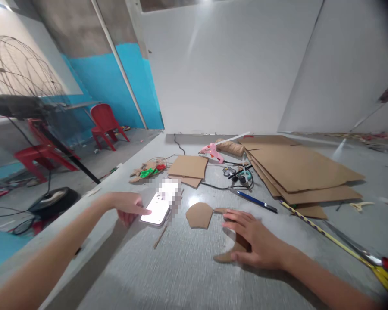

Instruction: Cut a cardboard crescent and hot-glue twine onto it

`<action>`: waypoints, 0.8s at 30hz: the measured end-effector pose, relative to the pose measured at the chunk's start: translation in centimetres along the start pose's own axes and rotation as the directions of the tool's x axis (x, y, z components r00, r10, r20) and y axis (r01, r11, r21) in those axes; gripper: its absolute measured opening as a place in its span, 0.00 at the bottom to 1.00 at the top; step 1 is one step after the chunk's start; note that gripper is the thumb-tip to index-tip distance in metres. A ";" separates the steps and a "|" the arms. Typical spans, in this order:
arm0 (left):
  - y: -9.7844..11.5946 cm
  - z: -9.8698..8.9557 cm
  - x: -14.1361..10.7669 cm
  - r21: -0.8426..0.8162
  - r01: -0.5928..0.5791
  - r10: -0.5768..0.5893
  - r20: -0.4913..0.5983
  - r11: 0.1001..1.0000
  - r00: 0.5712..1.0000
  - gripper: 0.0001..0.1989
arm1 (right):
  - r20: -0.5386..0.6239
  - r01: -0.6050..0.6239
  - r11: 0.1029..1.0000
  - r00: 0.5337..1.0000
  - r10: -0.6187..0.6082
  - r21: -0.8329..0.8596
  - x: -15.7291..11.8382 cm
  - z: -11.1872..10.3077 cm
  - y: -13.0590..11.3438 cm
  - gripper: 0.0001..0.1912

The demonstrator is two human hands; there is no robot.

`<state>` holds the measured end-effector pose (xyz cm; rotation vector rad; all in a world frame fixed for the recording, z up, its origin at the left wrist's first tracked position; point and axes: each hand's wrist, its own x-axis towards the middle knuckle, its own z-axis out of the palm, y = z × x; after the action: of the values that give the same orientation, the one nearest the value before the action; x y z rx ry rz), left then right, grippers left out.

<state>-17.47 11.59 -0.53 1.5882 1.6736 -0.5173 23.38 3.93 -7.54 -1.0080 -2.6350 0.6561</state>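
A smartphone (154, 210) with a bright screen lies on the grey table, its far part blurred out. My left hand (128, 206) touches the screen with a stretched index finger while the other fingers curl under; it grips nothing. My right hand (250, 237) rests spread over a curved, crescent-like cardboard piece (224, 257), covering much of it. Between my hands lies a small cardboard cutout (199, 215) with a rounded top and straight lower sides. A thin brown stick or twine (161, 238) lies beside the phone.
Cardboard squares (188, 167) and a pink glue gun (212, 152) lie further back. Large cardboard sheets (304, 165) are stacked at right, near a blue pen-like cutter (257, 201), a yellow tape measure (330, 237) and scissors (358, 247). Colourful scraps (148, 171) lie at left.
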 end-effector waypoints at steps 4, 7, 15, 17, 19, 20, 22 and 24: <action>0.2 0.4 0.4 -0.056 -0.027 0.029 0.022 0.998 0.999 0.28 | 0.013 0.007 1.000 1.000 -0.007 -0.012 -0.1 0.2 0.4 0.35; 0.4 0.4 0.7 -0.074 -0.035 0.038 0.037 0.997 0.999 0.28 | 0.041 0.004 0.999 0.999 -0.003 -0.034 0.0 0.0 0.3 0.36; 0.8 0.3 0.7 -0.049 -0.020 0.022 0.039 0.999 0.999 0.25 | 0.069 0.020 0.997 0.998 -0.014 -0.075 0.2 -0.1 0.1 0.35; 0.9 0.2 0.8 -0.042 -0.024 0.026 0.038 0.999 0.999 0.25 | 0.074 0.016 0.997 0.997 -0.010 -0.078 0.3 -0.1 0.1 0.36; 0.8 0.2 0.9 -0.038 -0.032 0.033 0.041 0.999 0.999 0.25 | 0.077 0.010 0.997 0.997 -0.004 -0.078 0.2 -0.2 0.0 0.36; 0.7 0.2 1.0 -0.038 -0.037 0.038 0.043 0.999 0.998 0.25 | 0.079 0.006 0.997 0.997 0.000 -0.076 0.2 -0.2 -0.1 0.36; 0.5 0.2 1.1 -0.041 -0.050 0.052 0.050 0.998 0.997 0.25 | 0.080 -0.002 0.998 0.997 0.008 -0.069 0.2 -0.3 -0.2 0.36; 0.4 0.3 1.2 -0.047 -0.064 0.067 0.058 0.997 0.996 0.25 | 0.083 -0.011 0.998 0.996 0.016 -0.060 0.1 -0.4 -0.2 0.37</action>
<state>-16.95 12.25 -1.54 1.5746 1.5729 -0.4855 23.30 4.02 -7.10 -1.0373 -2.7373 0.6389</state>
